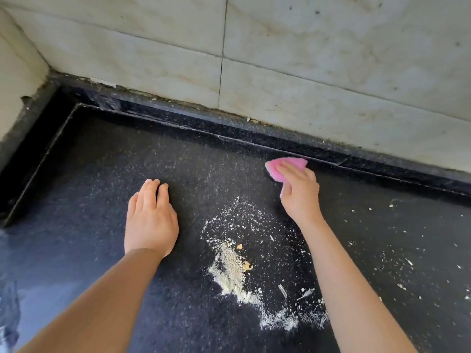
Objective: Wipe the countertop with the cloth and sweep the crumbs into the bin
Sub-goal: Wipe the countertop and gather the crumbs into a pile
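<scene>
**Cloth at the back ledge, crumbs mid-counter**

While the left hand (150, 220) lies flat, fingers together, on the black countertop (89, 174), the right hand (299, 191) clamps the pink cloth (276, 165) at two o'clock; crumbs (233, 270) lie between the forearms, at six.

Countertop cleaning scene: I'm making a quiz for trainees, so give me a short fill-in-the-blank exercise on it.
1. The right hand presses a cloth whose colour is ____.
2. The left hand lies flat and holds ____.
3. The biggest heap of crumbs lies between the two ____.
4. The countertop is ____ in colour.

Missing words: pink; nothing; arms; black
</scene>
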Tool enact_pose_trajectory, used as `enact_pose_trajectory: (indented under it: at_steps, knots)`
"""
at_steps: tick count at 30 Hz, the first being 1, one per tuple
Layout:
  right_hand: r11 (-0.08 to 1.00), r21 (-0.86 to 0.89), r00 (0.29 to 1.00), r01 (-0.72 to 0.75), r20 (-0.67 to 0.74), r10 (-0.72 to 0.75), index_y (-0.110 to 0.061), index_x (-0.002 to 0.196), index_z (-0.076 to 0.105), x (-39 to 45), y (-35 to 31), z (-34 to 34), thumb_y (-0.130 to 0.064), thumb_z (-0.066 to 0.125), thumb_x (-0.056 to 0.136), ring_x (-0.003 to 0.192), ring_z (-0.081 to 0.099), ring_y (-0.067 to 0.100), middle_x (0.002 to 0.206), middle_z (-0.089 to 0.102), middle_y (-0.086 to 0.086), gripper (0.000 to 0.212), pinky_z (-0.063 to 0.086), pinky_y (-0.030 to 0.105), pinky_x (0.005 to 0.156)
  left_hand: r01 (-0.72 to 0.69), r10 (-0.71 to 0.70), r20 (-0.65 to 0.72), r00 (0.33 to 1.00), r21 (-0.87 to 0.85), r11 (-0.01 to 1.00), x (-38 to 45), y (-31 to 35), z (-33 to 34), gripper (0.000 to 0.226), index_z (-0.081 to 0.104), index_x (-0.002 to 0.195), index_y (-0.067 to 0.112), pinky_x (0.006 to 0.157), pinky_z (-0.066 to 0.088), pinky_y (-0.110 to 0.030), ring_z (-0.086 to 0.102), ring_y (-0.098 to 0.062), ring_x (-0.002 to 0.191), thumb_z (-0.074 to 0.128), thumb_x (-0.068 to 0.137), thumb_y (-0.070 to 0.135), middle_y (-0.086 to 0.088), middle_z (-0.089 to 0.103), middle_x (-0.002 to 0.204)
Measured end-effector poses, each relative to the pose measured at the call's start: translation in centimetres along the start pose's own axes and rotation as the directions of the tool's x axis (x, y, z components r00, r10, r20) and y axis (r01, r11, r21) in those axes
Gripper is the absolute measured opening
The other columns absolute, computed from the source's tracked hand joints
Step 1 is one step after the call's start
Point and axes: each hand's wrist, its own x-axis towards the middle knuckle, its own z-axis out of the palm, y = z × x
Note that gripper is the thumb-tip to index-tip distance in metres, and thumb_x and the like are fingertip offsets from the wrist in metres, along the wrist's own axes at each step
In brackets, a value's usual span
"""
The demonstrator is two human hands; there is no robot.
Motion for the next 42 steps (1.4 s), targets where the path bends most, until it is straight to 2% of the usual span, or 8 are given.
enact_pose_trajectory:
  at_steps: [4, 10, 18, 23, 27, 31, 35, 42]
  knots:
    - [0.969, 0.120, 0.966, 0.215, 0.117, -0.229, -0.010, 0.118, 0.060, -4.1, -2.0, 1.0, 0.012, 0.048, 0.082, 0.118, 0.040, 0.034, 0.127, 0.055, 0.001, 0.045, 0.029, 0.044, 0.100, 0.001, -0.001, -0.013, 1.000, 0.002, 1.000, 0.0, -0.1, 0.1, 0.033, 0.051, 0.117, -0.015, 0.100, 0.033, -0.054, 0.043, -0.047, 0.120, 0.047, 0.086, -0.003, -0.032, 0.050, 0.124]
    - [0.904, 0.196, 0.918, 0.380, 0.041, -0.395, -0.004, 0.111, 0.064, -3.9, -4.4, -1.9, -0.012, 0.035, 0.080, 0.105, 0.044, 0.007, 0.116, 0.053, -0.006, 0.043, 0.024, 0.008, 0.099, -0.014, 0.014, -0.031, 0.999, -0.006, 1.000, 0.0, -0.2, 0.3, 0.034, 0.053, 0.113, -0.015, 0.097, 0.037, -0.054, 0.046, -0.047, 0.117, 0.055, 0.080, -0.006, -0.031, 0.052, 0.121]
    - [0.911, -0.015, 0.882, 0.413, 0.255, -0.396, -0.007, 0.110, 0.065, -0.8, -5.8, 1.4, 0.023, 0.055, 0.068, 0.109, 0.048, 0.049, 0.122, 0.060, 0.013, 0.053, 0.040, 0.060, 0.092, -0.001, 0.001, 0.017, 1.000, -0.015, 1.000, -0.1, 0.0, -0.4, 0.043, 0.036, 0.133, -0.007, 0.112, 0.012, -0.039, 0.020, -0.032, 0.137, 0.038, 0.092, 0.008, -0.021, 0.032, 0.143]
    - [0.812, 0.115, 0.753, 0.572, 0.318, -0.576, -0.009, 0.106, 0.067, -6.4, -4.4, 0.2, 0.010, 0.051, 0.074, 0.105, 0.055, 0.036, 0.114, 0.064, 0.003, 0.041, 0.044, 0.047, 0.090, 0.003, -0.002, 0.040, 0.999, -0.016, 1.000, -0.2, 0.1, -0.9, 0.045, 0.031, 0.136, -0.004, 0.113, 0.008, -0.037, 0.015, -0.029, 0.139, 0.035, 0.094, 0.010, -0.018, 0.027, 0.146]
    - [0.848, 0.080, 0.842, 0.523, 0.104, -0.529, -0.006, 0.108, 0.066, -6.7, -5.8, -1.3, -0.009, 0.038, 0.080, 0.102, 0.046, 0.020, 0.111, 0.065, 0.005, 0.039, 0.032, 0.022, 0.096, 0.014, -0.013, 0.058, 0.998, -0.008, 1.000, -0.1, 0.2, -1.1, 0.047, 0.025, 0.140, -0.001, 0.113, 0.004, -0.034, 0.009, -0.026, 0.140, 0.030, 0.095, 0.013, -0.014, 0.020, 0.149]
    - [0.910, -0.039, 0.910, 0.413, 0.042, -0.412, -0.008, 0.106, 0.066, -7.5, -9.8, 1.5, 0.001, 0.047, 0.067, 0.090, 0.055, 0.033, 0.110, 0.066, 0.004, 0.044, 0.049, 0.041, 0.073, 0.011, -0.012, 0.075, 0.997, 0.001, 1.000, -0.2, 0.2, -1.2, 0.047, 0.023, 0.140, 0.000, 0.113, 0.002, -0.034, 0.006, -0.025, 0.140, 0.029, 0.095, 0.013, -0.014, 0.018, 0.150]
    - [0.937, -0.105, 0.935, 0.335, 0.165, -0.316, -0.008, 0.099, 0.066, -8.6, -13.0, 3.9, 0.003, 0.047, 0.060, 0.093, 0.048, 0.035, 0.115, 0.063, 0.010, 0.045, 0.046, 0.037, 0.060, 0.020, -0.021, 0.088, 0.996, 0.009, 1.000, -0.2, 0.1, -1.1, 0.047, 0.020, 0.141, 0.001, 0.114, 0.001, -0.034, 0.004, -0.024, 0.141, 0.027, 0.096, 0.012, -0.013, 0.014, 0.151]
    - [0.925, -0.168, 0.804, 0.342, 0.562, -0.195, -0.030, 0.124, 0.052, -10.4, -9.5, -1.3, -0.003, 0.046, 0.086, 0.125, 0.021, 0.015, 0.139, 0.038, -0.019, 0.047, 0.032, 0.031, 0.103, 0.003, -0.002, 0.065, 0.998, -0.021, 1.000, -0.2, 0.0, -1.0, 0.046, 0.028, 0.138, -0.003, 0.112, 0.004, -0.035, 0.010, -0.028, 0.140, 0.032, 0.093, 0.008, -0.017, 0.022, 0.148]
